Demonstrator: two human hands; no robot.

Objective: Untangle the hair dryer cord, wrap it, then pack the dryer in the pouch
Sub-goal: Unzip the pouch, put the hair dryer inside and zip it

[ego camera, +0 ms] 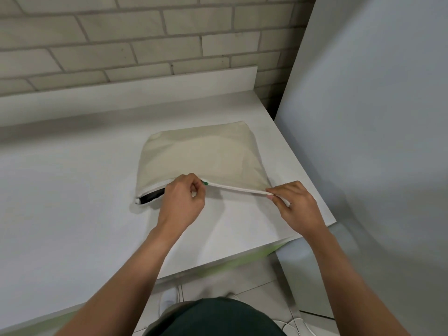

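With the right hand (291,204) pinching the pouch (203,154) end taut, the left hand (184,202), pinching the zip pull (205,183), should draw steadily past the dryer (151,198).

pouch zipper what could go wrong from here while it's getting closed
1. A dark object, probably the dryer, shows in the open mouth just past the zipper pull that the left hand pinches. The slider may jam on it or bite the fabric.
2. The right hand pinches the zipper end near the table corner. A hard tug could drag the pouch toward that edge.
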